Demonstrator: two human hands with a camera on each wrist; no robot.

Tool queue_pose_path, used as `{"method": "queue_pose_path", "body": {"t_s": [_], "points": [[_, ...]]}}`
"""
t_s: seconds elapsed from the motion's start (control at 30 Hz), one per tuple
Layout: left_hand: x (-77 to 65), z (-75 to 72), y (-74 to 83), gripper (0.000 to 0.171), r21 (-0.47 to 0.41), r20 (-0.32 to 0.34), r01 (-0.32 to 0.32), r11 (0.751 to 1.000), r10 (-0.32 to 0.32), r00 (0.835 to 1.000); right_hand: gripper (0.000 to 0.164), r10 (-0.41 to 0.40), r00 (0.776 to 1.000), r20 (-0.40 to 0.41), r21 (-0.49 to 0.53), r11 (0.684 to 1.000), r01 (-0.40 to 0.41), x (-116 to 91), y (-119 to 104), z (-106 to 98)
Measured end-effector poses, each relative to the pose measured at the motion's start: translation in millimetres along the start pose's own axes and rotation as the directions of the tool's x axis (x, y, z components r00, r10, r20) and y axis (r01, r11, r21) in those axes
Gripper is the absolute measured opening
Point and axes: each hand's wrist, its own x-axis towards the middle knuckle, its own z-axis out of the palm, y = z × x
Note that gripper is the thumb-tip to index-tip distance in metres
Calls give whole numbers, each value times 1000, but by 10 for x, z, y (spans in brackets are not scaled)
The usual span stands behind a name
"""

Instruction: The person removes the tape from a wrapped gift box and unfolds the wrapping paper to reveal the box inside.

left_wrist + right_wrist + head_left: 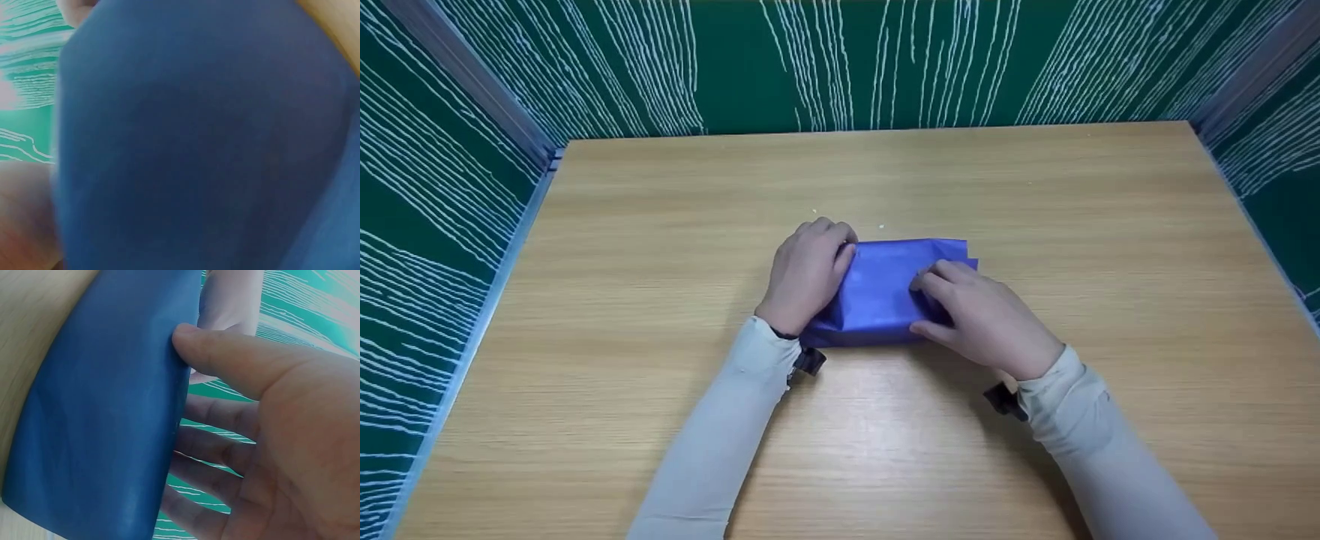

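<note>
A flat blue package [877,289] with a smooth, sheet-like covering lies on the table between the two hands. Loose layered edges stick out at its far right corner. At the package's left end, the left hand [808,276] grips it with bent fingers; some fingertips are hidden. The right hand [979,315] touches the top with its fingers and has its thumb at the near edge. In the right wrist view, the thumb [219,349] meets the blue edge while fairly straight, spread fingers reach behind it. Blue covering [197,124] fills most of the left wrist view.
The wooden table [660,202] extends around the package. Small pale specks lie beyond it. Green walls with white wavy lines [742,67] stand at the back and both sides. A small dark wrist camera [810,361] hangs under the left cuff, another [1005,401] under the right.
</note>
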Motion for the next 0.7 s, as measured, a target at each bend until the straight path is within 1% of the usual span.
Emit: {"method": "queue_pose_path", "body": {"t_s": [0.07,0.13,0.27,0.4,0.5,0.6,0.7], "points": [[2,10,1,16,-8,-21,7,1000,-7,1000,46,0,1000,0,-3,1000,0,0,3,3],[3,14,7,15,-16,-22,17,1000,-17,1000,47,1,1000,-1,-5,1000,-1,-1,5,4],[7,10,20,18,-28,12,39,999,-38,999,47,3,1000,1,-5,1000,-3,-3,2,3],[9,3,19,22,-14,34,35,999,-35,999,47,0,1000,1,-6,1000,0,0,0,6],[11,10,10,17,-23,6,23,999,-23,1000,47,-1,1000,-1,-4,1000,1,-1,2,11],[12,22,1,12,-62,-27,35,997,-36,999,47,0,1000,-5,0,1000,0,0,3,15],[8,31,-5,11,-88,-34,54,995,-57,998,46,-2,1000,-6,-3,1000,2,4,-1,19]]}}
